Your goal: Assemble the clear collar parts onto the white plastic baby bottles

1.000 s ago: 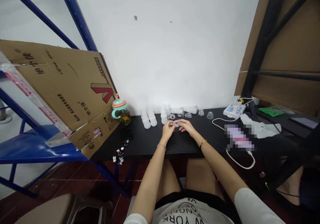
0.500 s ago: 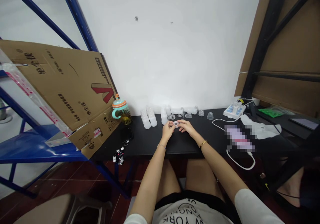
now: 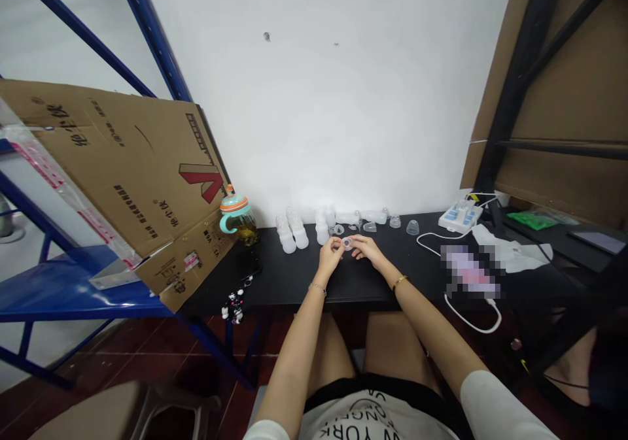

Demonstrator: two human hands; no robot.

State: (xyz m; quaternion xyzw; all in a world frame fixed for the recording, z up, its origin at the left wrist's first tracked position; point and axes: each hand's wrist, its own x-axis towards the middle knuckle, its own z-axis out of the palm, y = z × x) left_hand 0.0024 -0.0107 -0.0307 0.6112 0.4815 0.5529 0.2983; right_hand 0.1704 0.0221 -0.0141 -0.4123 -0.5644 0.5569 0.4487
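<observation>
Over the black table, a small translucent ring-shaped piece (image 3: 347, 243) sits between my two hands. My left hand (image 3: 330, 255) pinches its left side with thumb and fingers. On the other side, the fingertips of my right hand (image 3: 367, 250) are closed on its right edge. Just behind my left hand is a frosted white bottle (image 3: 322, 231), standing near another. Two more frosted bottles with clear caps (image 3: 287, 238) stand to the left. Clear dome-shaped caps (image 3: 413, 227) and other small clear parts (image 3: 369, 227) lie behind and right of my hands.
On the left are a large cardboard box (image 3: 147, 165), a teal-lidded jug (image 3: 238, 218), a dark phone (image 3: 249, 263) and a beaded charm (image 3: 233, 307). A power strip (image 3: 460, 218), white cable (image 3: 483, 327) and white sheet (image 3: 513, 252) lie right. A white wall (image 3: 333, 113) rises behind.
The ring-shaped piece has turned slightly between my fingers and shifted a touch to the right. Both hands stay in nearly the same place.
</observation>
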